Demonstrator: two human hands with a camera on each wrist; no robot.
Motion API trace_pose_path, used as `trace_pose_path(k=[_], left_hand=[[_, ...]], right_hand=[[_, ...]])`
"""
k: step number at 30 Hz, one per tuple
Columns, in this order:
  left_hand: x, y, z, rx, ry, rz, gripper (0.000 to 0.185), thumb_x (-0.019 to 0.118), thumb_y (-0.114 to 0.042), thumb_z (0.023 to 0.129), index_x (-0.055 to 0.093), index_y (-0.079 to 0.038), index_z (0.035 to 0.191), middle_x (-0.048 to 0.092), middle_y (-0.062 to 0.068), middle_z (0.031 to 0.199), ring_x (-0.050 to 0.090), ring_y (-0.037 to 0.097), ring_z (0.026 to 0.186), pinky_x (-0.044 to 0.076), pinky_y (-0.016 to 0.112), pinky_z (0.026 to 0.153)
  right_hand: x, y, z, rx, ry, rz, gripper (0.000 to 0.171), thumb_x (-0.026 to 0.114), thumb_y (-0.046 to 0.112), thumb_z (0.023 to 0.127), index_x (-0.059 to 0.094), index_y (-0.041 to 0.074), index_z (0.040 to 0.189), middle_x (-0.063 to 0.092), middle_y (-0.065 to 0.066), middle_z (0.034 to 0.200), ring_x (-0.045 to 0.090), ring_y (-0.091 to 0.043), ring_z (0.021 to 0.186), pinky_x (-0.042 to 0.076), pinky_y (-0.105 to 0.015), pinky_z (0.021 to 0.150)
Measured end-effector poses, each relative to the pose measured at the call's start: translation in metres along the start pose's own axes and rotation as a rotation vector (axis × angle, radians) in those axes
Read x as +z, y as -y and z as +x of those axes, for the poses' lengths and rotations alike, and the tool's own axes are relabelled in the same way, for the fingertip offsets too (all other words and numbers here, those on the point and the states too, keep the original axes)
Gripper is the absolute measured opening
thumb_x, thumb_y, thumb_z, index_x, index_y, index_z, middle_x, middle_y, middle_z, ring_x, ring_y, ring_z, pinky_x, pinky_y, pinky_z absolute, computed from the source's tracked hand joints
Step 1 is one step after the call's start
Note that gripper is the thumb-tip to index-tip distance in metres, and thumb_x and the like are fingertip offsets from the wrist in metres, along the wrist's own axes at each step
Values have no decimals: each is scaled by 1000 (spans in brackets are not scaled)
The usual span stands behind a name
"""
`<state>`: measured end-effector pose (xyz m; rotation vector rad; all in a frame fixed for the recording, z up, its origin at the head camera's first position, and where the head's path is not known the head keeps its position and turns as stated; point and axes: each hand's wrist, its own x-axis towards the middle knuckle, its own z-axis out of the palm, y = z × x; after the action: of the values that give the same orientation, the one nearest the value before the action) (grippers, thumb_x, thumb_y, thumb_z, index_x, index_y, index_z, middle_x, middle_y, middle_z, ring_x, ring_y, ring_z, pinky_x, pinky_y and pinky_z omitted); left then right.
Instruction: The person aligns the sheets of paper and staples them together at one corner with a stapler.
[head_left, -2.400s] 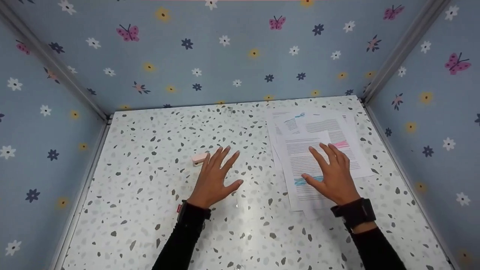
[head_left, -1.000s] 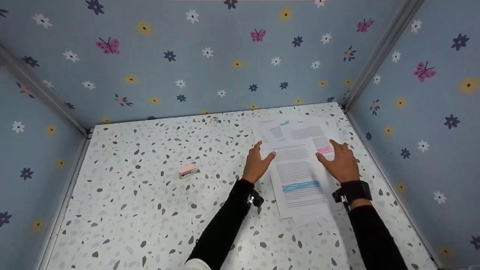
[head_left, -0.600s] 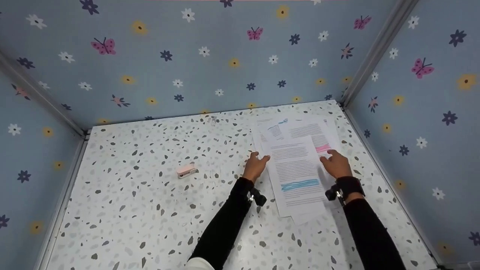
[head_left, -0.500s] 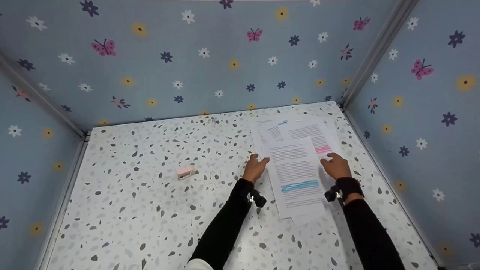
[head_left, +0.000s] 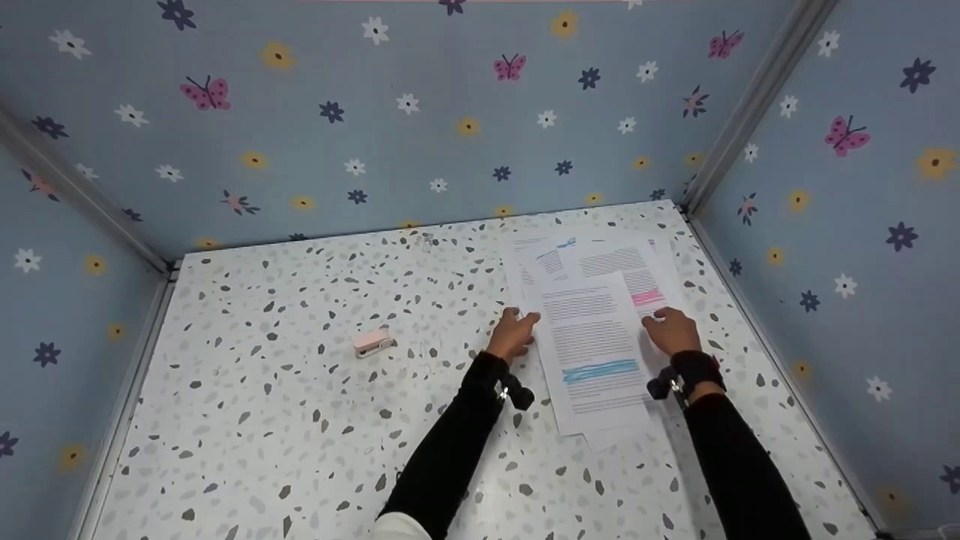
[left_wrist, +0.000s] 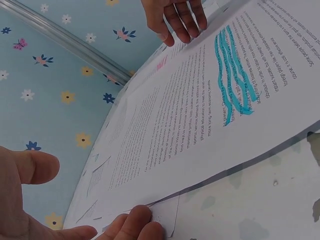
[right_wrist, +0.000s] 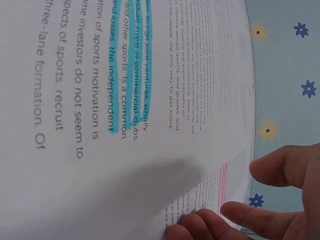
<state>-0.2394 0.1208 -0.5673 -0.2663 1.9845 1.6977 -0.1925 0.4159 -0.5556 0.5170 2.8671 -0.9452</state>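
Probably light, limp, crease-prone; best taken by side edges of the top printout (head_left: 594, 346), lying over other sheets (head_left: 619, 261) on the terrazzo-patterned tabletop (head_left: 285, 420), between left hand (head_left: 513, 334) and right hand (head_left: 673, 331), thumbs spread from fingers.

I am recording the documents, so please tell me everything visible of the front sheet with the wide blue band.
The front sheet is white, paper-like, with blocks of dark printed text. A streaky, highlighter-like blue band crosses its lower half. It lies slightly askew on other sheets, toward the right of the speckled table. The left hand is near its left edge, the right hand near its right edge; I cannot tell whether their fingers touch it.
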Motion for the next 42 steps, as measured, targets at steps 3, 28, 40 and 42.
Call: trace_pose_path(k=[3,28,40,42], left_hand=[[1,1,-1,3,1,-2,69,56,-36,100,31,-4,156,48,20,148,64,30,115,53,39,92],[-2,11,3,130,-33,153,54,61,-10,93,42,6,141,51,26,140,53,33,123,44,39,103],[-11,15,0,235,-94,312,18,68,-10,90,66,6,98,63,12,88,56,23,79,50,34,74],[-12,15,1,241,-85,293,14,68,-10,91,66,2,87,58,7,78,53,19,70,46,30,65]], right_hand=[[1,0,1,30,15,35,51,51,26,101,55,-13,133,66,-31,115,67,-41,98,52,-49,87],[19,4,2,117,152,235,45,58,27,101,61,-8,129,68,-16,100,64,-19,80,53,-30,70],[21,10,-1,33,106,113,30,65,23,97,73,-5,103,62,-1,71,55,-16,66,43,-30,63],[20,8,-1,30,103,113,30,64,23,97,74,-5,103,61,0,70,54,-16,67,42,-30,64]])
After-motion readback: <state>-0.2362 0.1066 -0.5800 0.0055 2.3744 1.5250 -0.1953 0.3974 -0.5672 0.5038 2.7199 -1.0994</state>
